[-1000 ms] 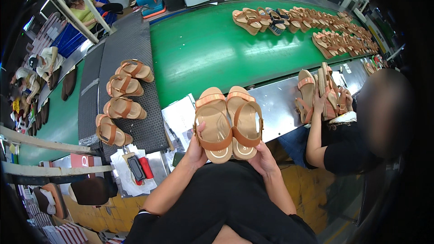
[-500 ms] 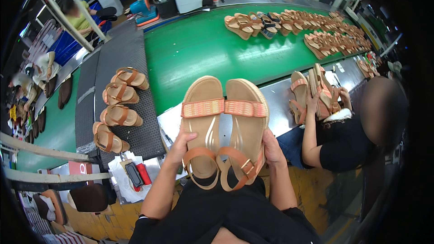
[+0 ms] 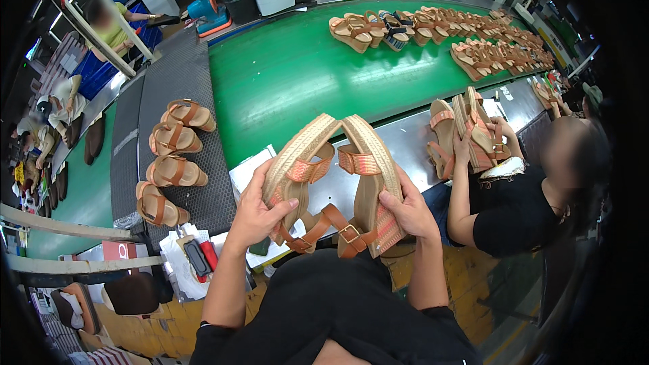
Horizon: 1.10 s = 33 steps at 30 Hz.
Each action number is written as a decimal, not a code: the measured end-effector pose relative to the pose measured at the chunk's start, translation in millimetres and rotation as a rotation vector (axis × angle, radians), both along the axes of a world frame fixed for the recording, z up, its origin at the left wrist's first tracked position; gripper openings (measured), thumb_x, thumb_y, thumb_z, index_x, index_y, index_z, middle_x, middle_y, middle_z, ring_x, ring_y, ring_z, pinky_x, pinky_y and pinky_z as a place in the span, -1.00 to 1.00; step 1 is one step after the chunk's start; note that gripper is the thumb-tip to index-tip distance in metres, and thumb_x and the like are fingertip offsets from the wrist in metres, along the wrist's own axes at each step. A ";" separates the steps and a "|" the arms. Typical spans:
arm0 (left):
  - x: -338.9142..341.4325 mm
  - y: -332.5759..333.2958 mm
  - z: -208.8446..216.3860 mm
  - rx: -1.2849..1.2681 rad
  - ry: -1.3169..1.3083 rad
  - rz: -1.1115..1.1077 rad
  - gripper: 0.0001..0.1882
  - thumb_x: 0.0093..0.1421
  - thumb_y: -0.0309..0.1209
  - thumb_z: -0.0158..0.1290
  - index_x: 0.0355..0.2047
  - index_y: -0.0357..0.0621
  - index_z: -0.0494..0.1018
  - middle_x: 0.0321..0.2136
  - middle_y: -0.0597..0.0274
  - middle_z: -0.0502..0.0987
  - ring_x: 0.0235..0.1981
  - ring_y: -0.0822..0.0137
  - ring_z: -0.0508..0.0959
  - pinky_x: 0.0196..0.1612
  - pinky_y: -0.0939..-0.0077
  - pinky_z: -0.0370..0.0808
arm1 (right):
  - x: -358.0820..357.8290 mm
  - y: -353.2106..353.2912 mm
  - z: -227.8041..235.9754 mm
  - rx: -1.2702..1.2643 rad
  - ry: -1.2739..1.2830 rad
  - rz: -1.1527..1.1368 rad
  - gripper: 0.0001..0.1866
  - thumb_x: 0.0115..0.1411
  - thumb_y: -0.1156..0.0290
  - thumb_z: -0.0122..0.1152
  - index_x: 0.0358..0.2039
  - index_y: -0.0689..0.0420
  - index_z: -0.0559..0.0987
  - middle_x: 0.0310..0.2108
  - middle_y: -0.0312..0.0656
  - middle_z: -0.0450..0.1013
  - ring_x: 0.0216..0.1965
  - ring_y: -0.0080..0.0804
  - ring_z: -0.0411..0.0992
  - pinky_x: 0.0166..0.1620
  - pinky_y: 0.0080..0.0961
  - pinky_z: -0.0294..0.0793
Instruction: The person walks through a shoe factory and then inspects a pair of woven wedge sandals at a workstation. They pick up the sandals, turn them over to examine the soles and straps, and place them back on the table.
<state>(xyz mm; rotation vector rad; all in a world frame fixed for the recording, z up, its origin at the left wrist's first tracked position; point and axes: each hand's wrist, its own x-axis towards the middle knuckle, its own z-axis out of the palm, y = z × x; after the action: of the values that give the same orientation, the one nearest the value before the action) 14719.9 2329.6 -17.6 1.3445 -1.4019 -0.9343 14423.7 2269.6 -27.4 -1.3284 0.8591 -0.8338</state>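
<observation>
A pair of tan wedge sandals is raised in front of me, toes up and leaning together at the tips. My left hand (image 3: 260,213) is closed around the left sandal (image 3: 284,172), thumb on its inner edge. Closed on the right sandal (image 3: 378,169) is my right hand (image 3: 409,209), its thumb at the heel side. Each has a patterned coral toe strap, a brown ankle strap and a woven-look wedge edge turned outward. A gold buckle (image 3: 349,234) shows on the right one's ankle strap.
Several brown-strapped sandals (image 3: 177,170) stand on a black textured mat (image 3: 209,196) at left. A green conveyor belt (image 3: 270,88) carries rows of sandals at far right. Beside me on the right, a person (image 3: 514,209) holds similar sandals (image 3: 476,132). A red-and-black object (image 3: 203,257) lies on papers.
Both sandals have turned from soles facing flat toward me to their sides, wedge edges outward and toes together. My thumbs have shifted on them.
</observation>
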 end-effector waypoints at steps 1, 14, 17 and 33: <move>-0.1 -0.4 0.8 0.002 -0.037 0.008 -0.24 0.06 -0.40 0.25 0.24 -0.24 0.18 0.00 0.02 0.46 0.02 0.25 0.49 0.11 0.37 0.40 | -0.6 -0.3 0.6 -0.001 0.006 -0.006 -0.22 0.25 0.34 0.23 0.37 0.25 0.07 0.29 -0.07 0.18 0.28 -0.39 0.16 0.30 -0.41 0.12; 3.0 13.7 4.8 0.107 -0.175 0.083 -0.22 0.01 -0.18 0.27 0.22 -0.15 0.27 0.01 -0.05 0.46 0.03 0.04 0.48 0.10 0.23 0.39 | 6.1 9.0 -8.5 0.059 0.031 -0.010 -0.21 0.23 0.34 0.22 0.36 0.28 0.07 0.27 -0.06 0.20 0.25 -0.38 0.19 0.28 -0.42 0.15; 8.4 20.2 8.4 0.104 -0.202 0.078 -0.22 0.00 -0.18 0.27 0.22 -0.13 0.27 0.02 -0.04 0.46 0.01 0.00 0.48 0.10 0.20 0.38 | 12.3 17.7 -10.0 0.050 0.020 -0.017 -0.22 0.23 0.34 0.22 0.36 0.29 0.08 0.26 -0.05 0.20 0.25 -0.37 0.19 0.28 -0.42 0.15; 7.7 84.4 -47.7 0.158 1.716 -0.391 -0.22 0.33 0.09 -0.15 0.34 -0.24 0.03 0.17 -0.18 0.31 0.15 0.05 0.40 0.20 0.15 0.37 | 77.6 76.5 -20.9 0.576 -0.578 0.025 -0.37 0.43 -0.01 -0.20 0.33 0.17 0.13 0.23 -0.15 0.26 0.20 -0.39 0.29 0.24 -0.39 0.30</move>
<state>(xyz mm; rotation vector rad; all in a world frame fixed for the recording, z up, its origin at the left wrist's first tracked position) 14727.7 2414.0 -65.3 -0.0073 -0.1734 -1.7773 14501.3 2346.1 -48.3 -0.5454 0.5539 -0.8092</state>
